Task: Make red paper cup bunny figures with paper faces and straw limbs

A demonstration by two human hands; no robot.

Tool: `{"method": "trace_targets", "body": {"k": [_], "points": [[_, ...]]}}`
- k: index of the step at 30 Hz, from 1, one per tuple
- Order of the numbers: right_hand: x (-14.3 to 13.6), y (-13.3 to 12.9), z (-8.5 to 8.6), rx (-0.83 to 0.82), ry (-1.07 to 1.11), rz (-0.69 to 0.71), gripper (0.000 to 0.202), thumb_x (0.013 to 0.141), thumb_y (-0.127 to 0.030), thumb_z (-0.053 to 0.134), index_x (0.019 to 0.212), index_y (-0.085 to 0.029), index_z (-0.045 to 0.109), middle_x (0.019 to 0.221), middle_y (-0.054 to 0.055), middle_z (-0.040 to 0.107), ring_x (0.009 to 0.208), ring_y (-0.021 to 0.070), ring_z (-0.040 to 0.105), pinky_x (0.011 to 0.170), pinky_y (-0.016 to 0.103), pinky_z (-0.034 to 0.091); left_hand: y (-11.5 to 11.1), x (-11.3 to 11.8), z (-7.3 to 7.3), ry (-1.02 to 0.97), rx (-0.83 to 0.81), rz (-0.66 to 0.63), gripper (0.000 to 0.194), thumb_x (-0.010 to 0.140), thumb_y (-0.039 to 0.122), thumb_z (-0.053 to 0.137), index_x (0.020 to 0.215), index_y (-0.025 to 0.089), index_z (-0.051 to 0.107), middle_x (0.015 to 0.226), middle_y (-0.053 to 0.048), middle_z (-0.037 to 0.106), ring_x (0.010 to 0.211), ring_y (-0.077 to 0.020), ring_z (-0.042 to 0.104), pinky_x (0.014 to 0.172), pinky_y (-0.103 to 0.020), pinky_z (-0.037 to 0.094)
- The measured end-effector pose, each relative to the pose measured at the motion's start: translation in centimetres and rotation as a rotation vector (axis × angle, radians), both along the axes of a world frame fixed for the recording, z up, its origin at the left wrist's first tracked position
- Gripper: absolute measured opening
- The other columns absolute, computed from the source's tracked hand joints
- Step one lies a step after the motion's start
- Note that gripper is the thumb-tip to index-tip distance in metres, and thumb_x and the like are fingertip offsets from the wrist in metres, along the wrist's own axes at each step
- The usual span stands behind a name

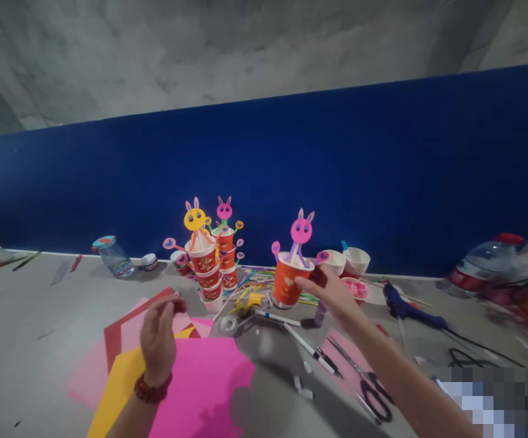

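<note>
An orange-red paper cup with a pink paper bunny head on top is in my right hand, whose thumb and fingers hold its right side above the table. My left hand, with a beaded bracelet on the wrist, hovers over coloured paper sheets, its fingers curled a little and apart, holding nothing. Left of the held cup stands a stack of red cups topped by a yellow bunny head. Behind it is another stack with a pink bunny head.
Scissors, markers and a tape roll lie at the centre and right. A blue glue gun and a bottle are on the right. A tilted jar and a blue partition stand behind.
</note>
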State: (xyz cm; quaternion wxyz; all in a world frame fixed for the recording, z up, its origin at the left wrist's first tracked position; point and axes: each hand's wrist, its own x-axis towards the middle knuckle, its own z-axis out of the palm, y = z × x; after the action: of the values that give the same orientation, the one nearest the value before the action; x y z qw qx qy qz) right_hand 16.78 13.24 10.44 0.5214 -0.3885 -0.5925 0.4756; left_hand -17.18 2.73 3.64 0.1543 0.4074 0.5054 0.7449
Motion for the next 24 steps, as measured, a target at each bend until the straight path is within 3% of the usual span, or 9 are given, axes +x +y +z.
{"method": "trace_targets", "body": {"k": [2,5,9,15,20,24], "points": [[-1.5,2.4,2.0,0.01,0.079,0.051,0.053,0.065,-0.044,0.087,0.107,-0.021,0.065,0.104,0.009,0.078,0.107,0.0326,0.072,0.091,0.046,0.058,2.3,-3.4,0.9,-0.092,-0.01,0.047,0.026,0.087,0.044,0.066,0.096,0.019,0.064,0.093,-0.003,0.067,0.083,-0.0178,0.064,0.078,-0.031,0.053],[-4.8,6.1,4.7,0.088,0.126,0.08,0.051,0.066,-0.044,0.087,0.105,-0.02,0.064,0.111,0.01,0.077,0.109,0.0314,0.071,0.094,0.045,0.056,6.3,-7.3,2.8,-0.108,-0.065,-0.013,0.032,0.079,0.044,0.075,0.094,0.017,0.065,0.09,-0.003,0.068,0.084,-0.0173,0.064,0.075,-0.029,0.051],[-9.6,10.9,6.9,0.212,0.17,0.069,0.053,0.063,-0.044,0.087,0.103,-0.018,0.062,0.11,0.013,0.077,0.106,0.031,0.072,0.091,0.044,0.057,11.4,-9.6,5.0,-0.118,-0.134,-0.169,0.039,0.069,0.043,0.081,0.092,0.016,0.067,0.088,-0.005,0.072,0.082,-0.0189,0.067,0.073,-0.03,0.053],[-15.0,15.3,7.1,0.302,0.168,0.061,0.052,0.065,-0.044,0.085,0.103,-0.019,0.06,0.114,0.012,0.075,0.103,0.0281,0.073,0.091,0.043,0.058,15.5,-9.4,6.2,-0.104,-0.178,-0.296,0.037,0.071,0.035,0.08,0.097,0.014,0.066,0.09,-0.006,0.074,0.086,-0.0203,0.07,0.072,-0.029,0.054],[-17.1,16.3,6.2,0.353,0.097,0.077,0.05,0.067,-0.046,0.085,0.102,-0.019,0.061,0.111,0.012,0.075,0.102,0.0283,0.072,0.092,0.045,0.058,15.8,-7.6,6.9,-0.091,-0.219,-0.395,0.042,0.07,0.033,0.081,0.103,0.013,0.067,0.092,-0.008,0.075,0.091,-0.0249,0.072,0.077,-0.033,0.057],[-17.7,16.4,6.0,0.384,0.025,0.081,0.049,0.066,-0.045,0.087,0.101,-0.02,0.063,0.107,0.01,0.075,0.1,0.0273,0.072,0.094,0.045,0.057,15.3,-6.3,7.9,-0.087,-0.193,-0.389,0.047,0.068,0.034,0.084,0.107,0.013,0.068,0.102,-0.011,0.076,0.1,-0.0298,0.071,0.082,-0.037,0.057]]}}
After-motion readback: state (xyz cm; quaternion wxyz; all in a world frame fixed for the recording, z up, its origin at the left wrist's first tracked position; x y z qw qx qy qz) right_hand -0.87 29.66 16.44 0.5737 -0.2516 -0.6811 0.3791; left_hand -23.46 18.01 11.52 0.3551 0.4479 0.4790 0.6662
